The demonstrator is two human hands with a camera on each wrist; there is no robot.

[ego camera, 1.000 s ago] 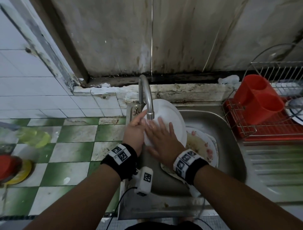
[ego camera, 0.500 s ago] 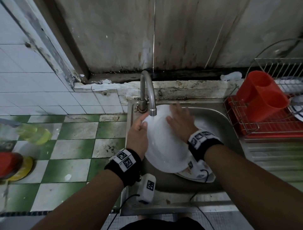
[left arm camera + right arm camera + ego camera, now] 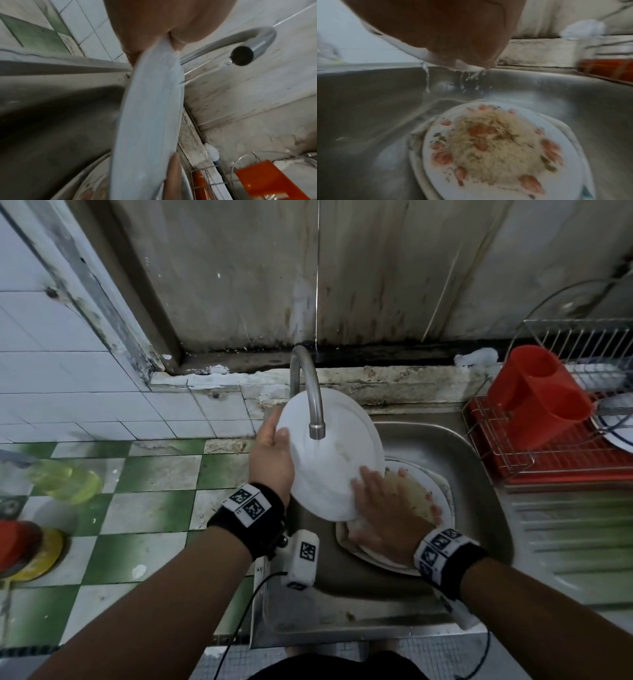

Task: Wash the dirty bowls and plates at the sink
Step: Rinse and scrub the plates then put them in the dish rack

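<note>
My left hand (image 3: 278, 441) grips the left rim of a white plate (image 3: 329, 463), thumb on its face, and holds it tilted under the faucet (image 3: 310, 392). Seen edge-on in the left wrist view, the plate (image 3: 149, 108) takes a thin stream from the spout (image 3: 242, 54). My right hand (image 3: 383, 501) lies flat with spread fingers on the plate's lower right edge. Water drips off that edge (image 3: 467, 75) in the right wrist view. Below, a dirty plate (image 3: 433, 491) with food residue (image 3: 494, 146) lies on other plates in the sink (image 3: 479, 481).
A red wire dish rack (image 3: 565, 460) stands right of the sink with a red cutlery holder (image 3: 537, 398) and a plate (image 3: 618, 429). On the green and white tiled counter at left are a yellow-green bottle (image 3: 66, 479) and a red and yellow object (image 3: 24, 549).
My right hand has slid from the plate's upper part down to its lower right edge. The plate has turned up toward the faucet, uncovering the dirty plate below.
</note>
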